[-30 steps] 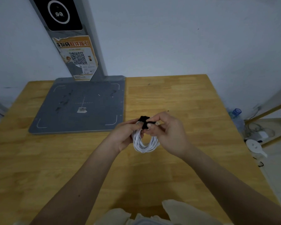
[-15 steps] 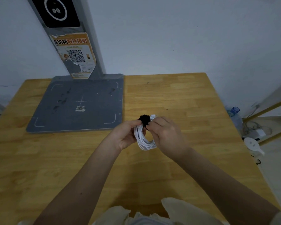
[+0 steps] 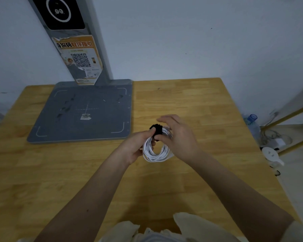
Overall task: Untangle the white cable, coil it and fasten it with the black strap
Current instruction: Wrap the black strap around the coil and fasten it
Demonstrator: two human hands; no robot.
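The white cable (image 3: 155, 154) is wound into a small round coil held just above the wooden table (image 3: 191, 105). A black strap (image 3: 157, 129) wraps the top of the coil. My left hand (image 3: 138, 144) grips the coil's left side, thumb pressed against the strap. My right hand (image 3: 177, 137) holds the coil's right side, its thumb on the strap's lower edge, while its fingers lift and spread over the top. How the strap's end sits is hidden by my fingers.
A grey base plate (image 3: 80, 112) with a grey post (image 3: 73, 41) carrying a QR poster lies at the back left. Off the table's right edge stand a plastic bottle (image 3: 252, 123), a white power strip (image 3: 271, 155) and cables on the floor.
My right hand's fingers have lifted off the strap and spread out. The coil has stayed between both hands; the camera view has shifted slightly.
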